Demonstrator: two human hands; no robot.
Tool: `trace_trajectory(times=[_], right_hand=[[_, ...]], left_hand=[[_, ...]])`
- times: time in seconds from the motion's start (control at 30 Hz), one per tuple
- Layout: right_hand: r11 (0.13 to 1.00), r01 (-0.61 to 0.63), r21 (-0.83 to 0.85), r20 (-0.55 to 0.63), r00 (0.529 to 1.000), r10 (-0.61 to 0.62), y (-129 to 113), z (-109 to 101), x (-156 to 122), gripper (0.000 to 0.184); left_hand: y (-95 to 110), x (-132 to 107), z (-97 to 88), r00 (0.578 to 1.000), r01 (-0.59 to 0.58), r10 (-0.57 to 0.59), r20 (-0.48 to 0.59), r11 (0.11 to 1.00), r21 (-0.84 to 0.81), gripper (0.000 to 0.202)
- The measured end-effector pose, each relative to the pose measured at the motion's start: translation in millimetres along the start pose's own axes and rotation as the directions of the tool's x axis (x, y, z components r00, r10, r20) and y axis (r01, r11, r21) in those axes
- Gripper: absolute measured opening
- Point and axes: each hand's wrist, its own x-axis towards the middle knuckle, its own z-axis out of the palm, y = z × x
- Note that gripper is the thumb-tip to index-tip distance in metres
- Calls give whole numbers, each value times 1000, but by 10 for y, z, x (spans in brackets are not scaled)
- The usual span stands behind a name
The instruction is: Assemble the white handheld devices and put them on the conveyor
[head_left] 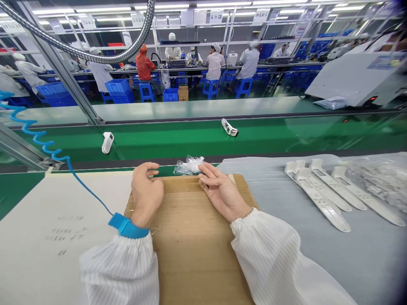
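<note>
My left hand (146,192) is over the far left corner of a brown cardboard sheet (193,245). Its fingers are loosely bent, with the thumb apart, and nothing shows in them. A blue wrist strap (129,226) circles that wrist. Over the right side of the cardboard is my right hand (222,190), palm partly turned up and fingers stretched toward a crumpled clear plastic bag (189,165). The fingertips reach the bag's right edge; whether they touch it I cannot tell. The bag lies just beyond the cardboard's far edge.
Several white long plastic parts (324,195) lie on grey foam sheet (270,186) at right, beside bagged parts (381,178). Two white devices, one left (108,142) and one right (229,127), sit on the green conveyor belt (165,140). A coiled blue cord (38,133) hangs left. People work beyond.
</note>
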Motion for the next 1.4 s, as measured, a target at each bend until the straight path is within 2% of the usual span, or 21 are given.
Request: trace_trajectory(times=[0.13,0.23,0.37,0.43,0.5,0.57,0.6,0.63,0.7,0.83,0.97,1.1,1.27,1.33,1.4], right_hand=[[1000,2,18,8,1000,-2,17,-19,32,44],[1000,7,27,20,1000,-7,27,-20,22,44],[1000,1,-8,38,999,-1,-30,6,-37,44],[997,43,-60,66,997,-39,-117,5,4,44],[970,163,-181,96,984,-147,-254,-27,166,46],[838,320,-443,87,945,-315,-435,-91,461,46],[706,365,-607,73,910,-409,-536,-131,645,44],[517,348,-782,57,866,-496,-637,-175,842,40],[368,283,-886,28,824,-566,-819,-260,1234,34],[178,199,-964,44,776,-629,-985,-385,1820,34],[85,139,-987,63,804,-591,-878,-419,2072,31],[43,144,-989,94,814,-573,-760,-353,2019,26],[72,306,-949,209,787,-581,-909,-97,1535,32],[177,410,-895,245,782,-574,-1013,51,1232,29],[371,496,-785,272,814,-514,-1059,194,904,25]], left_hand=[[38,-8,1,1000,14,-14,-2,1000,-19,44],[88,-26,1,999,47,-48,-7,993,-104,47],[101,-58,19,1000,-2,0,-11,980,-198,49],[92,-75,35,999,-49,45,-30,987,-154,47],[94,-89,48,996,-82,78,-45,992,-95,44],[114,-99,54,995,-89,87,-48,994,-62,40],[127,-101,53,995,-85,82,-49,995,-54,39],[140,-102,51,996,-78,75,-50,996,-52,37],[158,-101,46,997,-63,60,-55,997,-50,36],[161,-104,44,997,-58,56,-48,997,-47,36],[169,-116,55,998,-60,58,-30,996,-69,33],[172,-120,63,998,-68,66,-22,994,-83,32],[158,-128,85,991,-127,130,18,984,-129,22],[183,-146,86,981,-179,187,42,972,-151,16],[235,-178,78,969,-214,232,80,959,-184,25]])
